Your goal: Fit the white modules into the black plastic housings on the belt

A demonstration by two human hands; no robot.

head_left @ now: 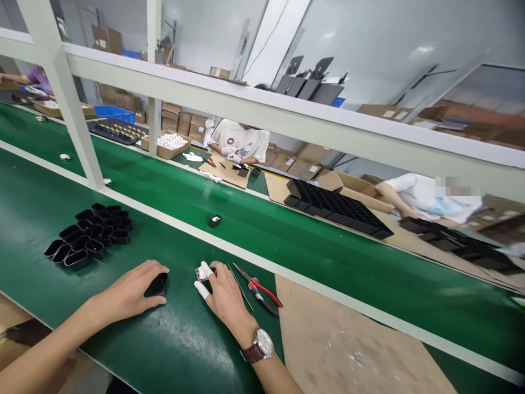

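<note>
My left hand [133,290] is closed around a small black cup [159,284], thumb and fingers on its sides. To the right, my right hand [221,290], with white covers on two fingertips, rests over a small whitish part [200,273] on the green work surface; its fingers partly hide the part. Just right of that hand lie thin metal tweezers [241,287] and pliers with red and black handles [258,288]. Several black oval cups [88,235] stand grouped at the left.
A brown board [348,339] covers the right of the surface. Beyond a white divider [246,254], a green belt [287,241] carries a black cup [214,220]. A white post [69,104] rises at the left. People work across the belt beside black trays [336,205].
</note>
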